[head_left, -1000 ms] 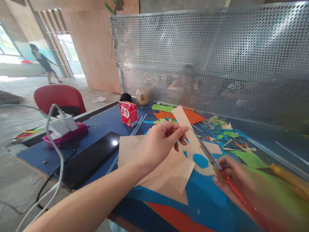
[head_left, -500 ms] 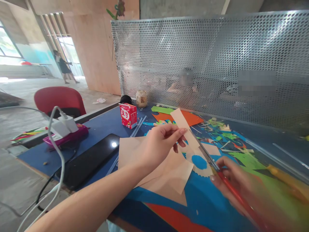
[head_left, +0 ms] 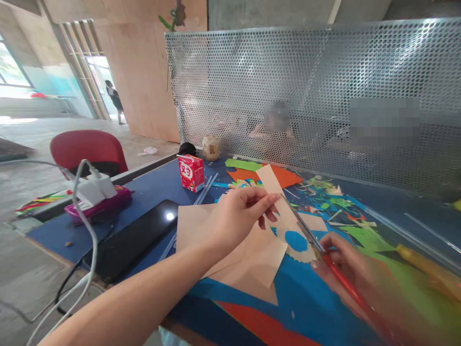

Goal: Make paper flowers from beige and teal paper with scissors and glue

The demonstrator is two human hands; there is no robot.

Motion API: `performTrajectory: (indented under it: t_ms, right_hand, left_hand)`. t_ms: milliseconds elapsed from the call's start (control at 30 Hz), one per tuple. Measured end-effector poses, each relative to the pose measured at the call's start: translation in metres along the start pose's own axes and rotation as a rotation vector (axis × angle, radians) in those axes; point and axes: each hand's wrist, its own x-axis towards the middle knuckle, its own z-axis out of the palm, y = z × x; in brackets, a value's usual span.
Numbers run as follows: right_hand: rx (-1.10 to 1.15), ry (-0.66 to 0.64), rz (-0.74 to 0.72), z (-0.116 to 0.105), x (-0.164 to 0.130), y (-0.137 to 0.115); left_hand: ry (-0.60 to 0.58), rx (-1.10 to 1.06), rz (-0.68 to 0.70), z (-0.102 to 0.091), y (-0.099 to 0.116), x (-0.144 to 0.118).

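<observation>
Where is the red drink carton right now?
In the head view, the red drink carton stands upright on the blue table, left of the left hand, just before the jar.

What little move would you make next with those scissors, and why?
Probably close the scissors for one short snip. The right hand holds their red handles, the blades lie against the edge of the peach paper strip, and the left hand pinches that strip up.

Right hand point(head_left: 345, 274) blurred, cut off at edge
</observation>
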Motion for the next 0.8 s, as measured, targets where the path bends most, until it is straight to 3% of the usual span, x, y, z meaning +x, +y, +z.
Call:
performTrajectory:
  t_ms: [267, 600, 800]
  right_hand:
    - [0.12, -0.081, 0.042, -0.0017, 0.0008, 0.0021]
    - [0.032, -0.05, 0.025, -0.0025, -0.0005, -0.0049]
    - [0.018, -0.065, 0.0, -0.0048, 0.0018, 0.0035]
  left_hand:
    - [-0.008, 0.017, -0.011, 0.0021, 0.0022, -0.0008]
    - [-0.017, 0.038, -0.031, 0.0027, 0.003, -0.0001]
    - [-0.015, 0.019, -0.037, 0.0019, 0.002, -0.0007]
